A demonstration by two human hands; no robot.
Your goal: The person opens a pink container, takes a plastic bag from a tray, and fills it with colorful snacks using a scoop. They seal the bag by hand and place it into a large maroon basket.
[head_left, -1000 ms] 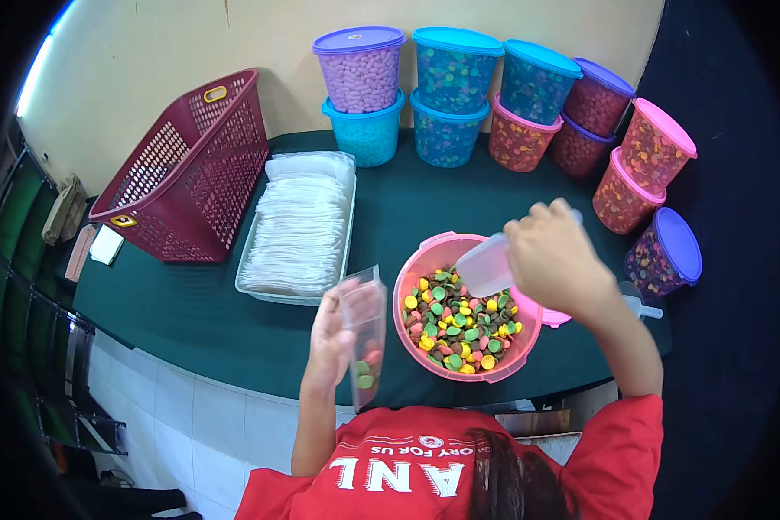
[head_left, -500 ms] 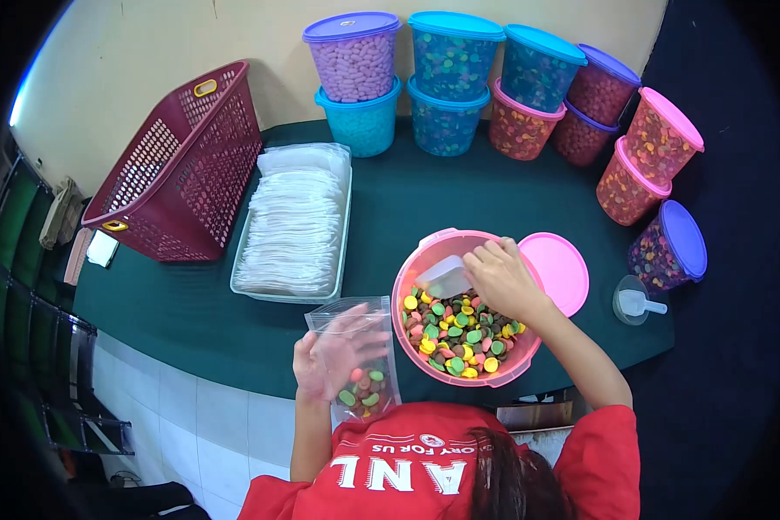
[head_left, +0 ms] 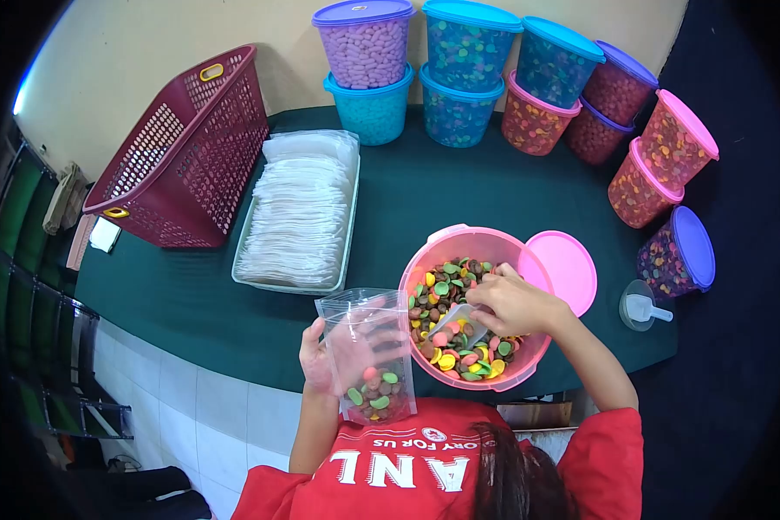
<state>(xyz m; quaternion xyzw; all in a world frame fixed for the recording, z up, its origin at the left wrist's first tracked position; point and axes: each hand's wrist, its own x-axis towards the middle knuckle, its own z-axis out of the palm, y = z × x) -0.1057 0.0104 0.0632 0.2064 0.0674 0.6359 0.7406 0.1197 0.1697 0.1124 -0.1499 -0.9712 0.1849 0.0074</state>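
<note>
While left hand [head_left: 334, 355] holds clear pouch [head_left: 368, 305], right hand [head_left: 513, 303] grips scoop [head_left: 451, 324]

Left hand's fingers appear spread through the film; clear pouch contains coloured pieces [head_left: 379, 400] at its bottom and overlaps the edge of pink tub [head_left: 498, 243] in view. Right hand is closed around scoop, which sits inside pink tub among similar pieces. Pink lid [head_left: 570, 273] lies just beside.

One head view, from which we look forward and steeply down past a red shirt [head_left: 355, 496] at the lower edge, wide-angled with darkened corners, pink tub [head_left: 494, 246] fairly near, pale wall [head_left: 282, 39] farther off
</note>
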